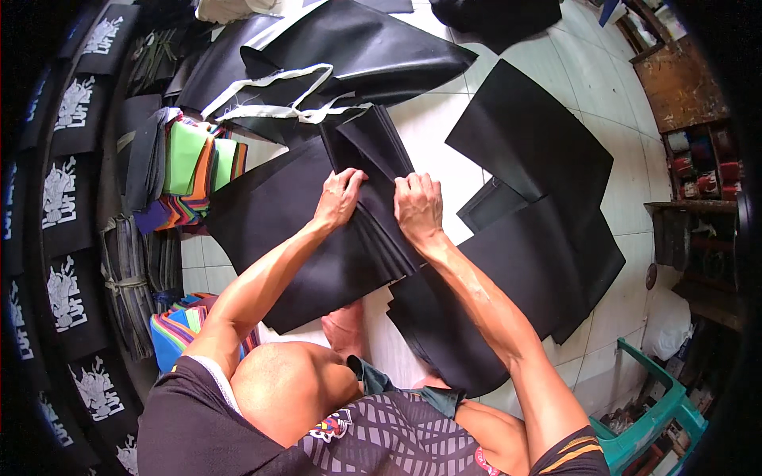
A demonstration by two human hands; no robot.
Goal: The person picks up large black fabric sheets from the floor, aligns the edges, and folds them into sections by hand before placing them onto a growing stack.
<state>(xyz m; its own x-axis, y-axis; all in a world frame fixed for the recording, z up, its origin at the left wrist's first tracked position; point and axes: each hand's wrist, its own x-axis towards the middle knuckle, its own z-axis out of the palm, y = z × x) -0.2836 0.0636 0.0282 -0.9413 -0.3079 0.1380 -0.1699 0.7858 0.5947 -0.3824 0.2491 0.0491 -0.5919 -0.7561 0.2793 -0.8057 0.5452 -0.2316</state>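
Note:
A stack of black, smooth leather-like sheets (278,230) lies on the floor in front of me, with several narrow layers folded or fanned along its right side. My left hand (341,197) is closed at the fold, its fingers pinching the black material. Just to the right, my right hand (419,208) is closed in a fist around the edge of the same layers, its fingertips hidden. Beside it, more black sheets (516,254) overlap in a loose pile, one large piece (532,131) angled toward the far side.
Shiny black material (365,47) and a white strip (270,79) lie at the far side. Stacks of coloured sheets (186,159) and tied dark bundles (127,278) stand left, beside printed black panels (71,198). A green plastic stool (659,404) and wooden shelves (698,166) are right.

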